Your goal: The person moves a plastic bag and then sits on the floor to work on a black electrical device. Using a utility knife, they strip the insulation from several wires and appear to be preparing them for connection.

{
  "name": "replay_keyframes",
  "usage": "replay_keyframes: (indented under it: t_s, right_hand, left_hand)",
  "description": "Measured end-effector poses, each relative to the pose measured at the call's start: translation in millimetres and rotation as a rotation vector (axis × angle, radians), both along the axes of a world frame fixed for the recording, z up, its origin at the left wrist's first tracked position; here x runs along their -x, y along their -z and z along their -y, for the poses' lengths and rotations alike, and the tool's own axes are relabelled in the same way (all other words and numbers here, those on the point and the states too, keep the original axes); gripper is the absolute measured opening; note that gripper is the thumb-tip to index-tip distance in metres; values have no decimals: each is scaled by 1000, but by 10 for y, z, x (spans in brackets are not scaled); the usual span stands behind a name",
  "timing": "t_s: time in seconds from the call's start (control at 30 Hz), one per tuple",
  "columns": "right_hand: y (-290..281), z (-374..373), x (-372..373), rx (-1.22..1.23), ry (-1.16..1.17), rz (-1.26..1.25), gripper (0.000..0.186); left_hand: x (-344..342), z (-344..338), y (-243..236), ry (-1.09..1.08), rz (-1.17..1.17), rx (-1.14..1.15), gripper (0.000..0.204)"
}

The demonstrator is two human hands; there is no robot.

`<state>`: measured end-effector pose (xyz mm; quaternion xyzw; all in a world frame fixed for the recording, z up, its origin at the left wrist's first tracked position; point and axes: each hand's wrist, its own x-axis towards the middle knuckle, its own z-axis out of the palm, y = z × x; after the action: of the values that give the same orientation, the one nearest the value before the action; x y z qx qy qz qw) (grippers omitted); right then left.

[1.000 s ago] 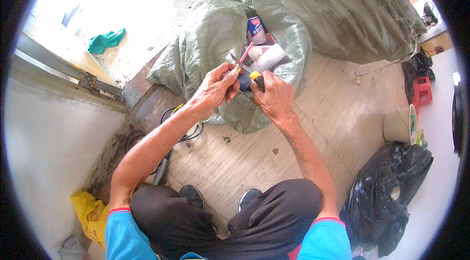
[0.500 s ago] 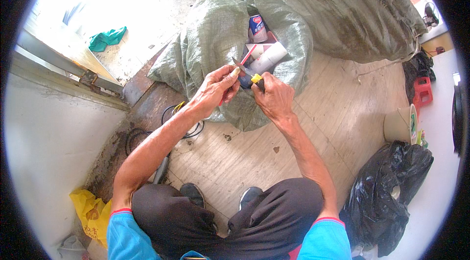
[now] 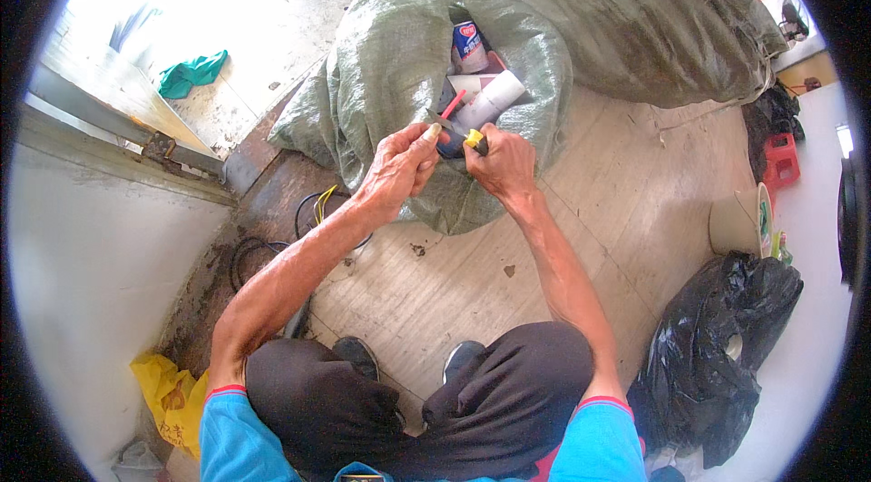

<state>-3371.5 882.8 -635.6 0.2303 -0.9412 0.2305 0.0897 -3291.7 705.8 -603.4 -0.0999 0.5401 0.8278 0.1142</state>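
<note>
My right hand [image 3: 504,160] is closed round the black and yellow handle of a knife [image 3: 474,139]. Its blade points left, across the fingertips of my left hand [image 3: 399,164]. Those fingers are pinched together on a thin red strip [image 3: 453,104], which sticks out past the blade; its lower part is hidden by the hand. Just beyond both hands lies an opened green woven sack [image 3: 390,55]. In its mouth I see a blue and white can [image 3: 469,48] and a white cylindrical container [image 3: 494,99], among other pieces.
A large full sack [image 3: 635,19] lies at the far right. Along the right side are a black plastic bag [image 3: 708,355], a beige bin [image 3: 737,223] and a red plastic item [image 3: 782,162]. Cables [image 3: 249,255] and a yellow bag [image 3: 171,396] lie at left, near the wall.
The view has shifted slightly. The red strip's lower end, seen below my left hand before, no longer shows, and its upper end sits lower. The knife stays against my left fingertips.
</note>
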Motion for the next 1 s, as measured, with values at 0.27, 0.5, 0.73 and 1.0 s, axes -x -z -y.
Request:
replay_keyframes:
  t_s: [0.27, 0.5, 0.73, 1.0]
  right_hand:
    - [65, 33, 123, -55, -15, 1, 27]
    - [107, 3, 244, -33, -69, -51, 28]
    - [41, 33, 249, -44, -73, -57, 28]
    - [-44, 104, 16, 85, -40, 359, 30]
  left_hand:
    - [-59, -19, -8, -70, 100, -127, 24]
    - [-95, -53, -9, -88, 105, -310, 22]
    - [-118, -35, -9, -80, 119, -524, 22]
    - [-168, 46, 36, -79, 100, -436, 23]
